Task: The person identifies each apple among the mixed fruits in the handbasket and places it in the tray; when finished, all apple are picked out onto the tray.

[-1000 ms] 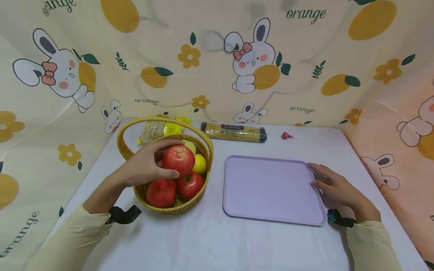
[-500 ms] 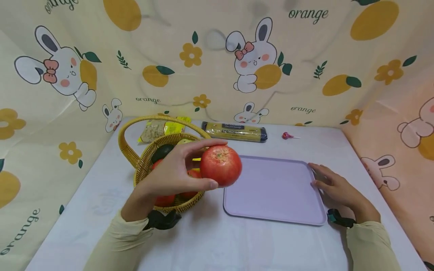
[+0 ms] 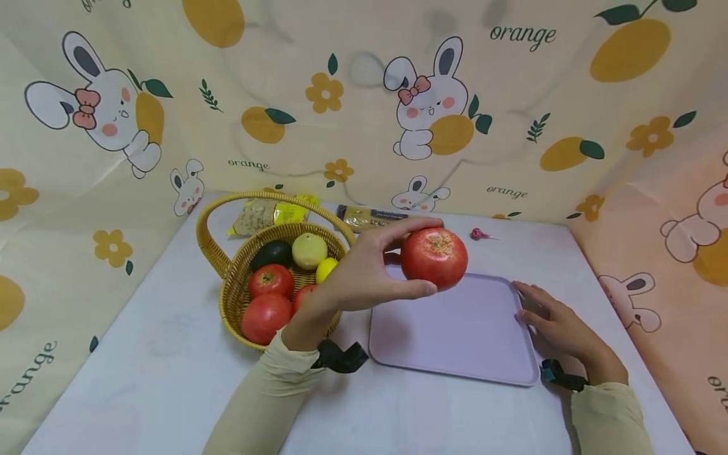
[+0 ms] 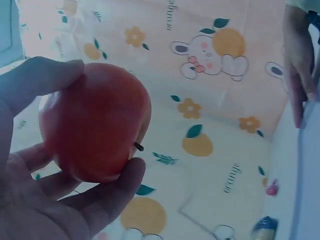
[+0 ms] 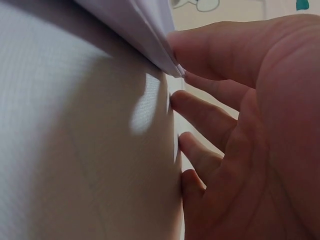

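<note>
My left hand [image 3: 366,272] grips a big red apple [image 3: 435,259] between thumb and fingers, raised over the back of the lilac tray [image 3: 455,338]. In the left wrist view the apple's short dark stem [image 4: 139,146] points away from the palm. At the tray's right edge rests my right hand [image 3: 560,322]. Its thumb [image 5: 215,52] touches the tray rim, and the other fingertips meet the white tabletop. Left of the tray stands a woven basket [image 3: 225,303] holding red fruit [image 3: 266,318], a dark green avocado-like fruit [image 3: 272,255], a pale round fruit [image 3: 309,251] and a yellow one [image 3: 326,270].
The basket's tall handle [image 3: 273,196] arches over its back side. Behind it lies a yellow-labelled bag [image 3: 264,216]. A spaghetti pack [image 3: 364,218], partly hidden by my left hand, and a lollipop [image 3: 478,234] lie along the back. A printed cloth encloses the table.
My left hand has carried the apple out of the basket, rightward over the tray. The basket's other fruit shows more fully now. My right hand keeps its place at the tray edge.
</note>
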A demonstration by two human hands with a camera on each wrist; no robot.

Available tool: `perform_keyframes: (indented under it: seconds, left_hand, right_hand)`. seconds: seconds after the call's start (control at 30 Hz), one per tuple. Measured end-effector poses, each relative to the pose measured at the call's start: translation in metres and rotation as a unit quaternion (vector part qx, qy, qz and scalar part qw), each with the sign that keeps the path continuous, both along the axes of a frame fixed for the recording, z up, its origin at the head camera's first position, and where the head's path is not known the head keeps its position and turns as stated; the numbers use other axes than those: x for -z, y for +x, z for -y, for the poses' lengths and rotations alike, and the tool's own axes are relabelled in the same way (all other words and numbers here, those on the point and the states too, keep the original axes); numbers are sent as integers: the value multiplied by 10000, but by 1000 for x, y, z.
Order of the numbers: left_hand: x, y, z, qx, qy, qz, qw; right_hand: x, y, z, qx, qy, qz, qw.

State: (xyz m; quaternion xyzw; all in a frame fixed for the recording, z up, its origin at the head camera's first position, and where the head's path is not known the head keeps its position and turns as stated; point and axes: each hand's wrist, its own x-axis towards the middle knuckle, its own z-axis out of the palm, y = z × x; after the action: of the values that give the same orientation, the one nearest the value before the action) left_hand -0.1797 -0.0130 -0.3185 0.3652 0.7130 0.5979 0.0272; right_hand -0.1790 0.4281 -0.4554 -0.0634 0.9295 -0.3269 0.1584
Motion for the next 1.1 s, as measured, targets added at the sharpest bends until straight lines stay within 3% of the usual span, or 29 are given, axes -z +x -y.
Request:
perform_keyframes:
  seconds: [0.27, 0.47, 0.63, 0.83, 1.1]
  left_hand:
    - [26, -20, -33, -441, -418, 549, 9966]
    - [57, -33, -57, -783, -834, 1020, 9882]
    - [81, -36, -72, -873, -960, 1307, 9829]
    - [91, -39, -98, -655, -1074, 1297, 9835]
    - [100, -52, -134, -547, -1677, 1213, 9768]
  right_hand:
    - [4, 3, -7, 53, 155, -154, 9997]
    - [3, 1, -8, 54, 222, -95, 9997]
    - [2, -4, -4, 28, 219, -100, 9997]
    - [-1, -5, -1, 32, 195, -88, 9998]
    - [-2, 0, -3, 182, 245, -61, 9995]
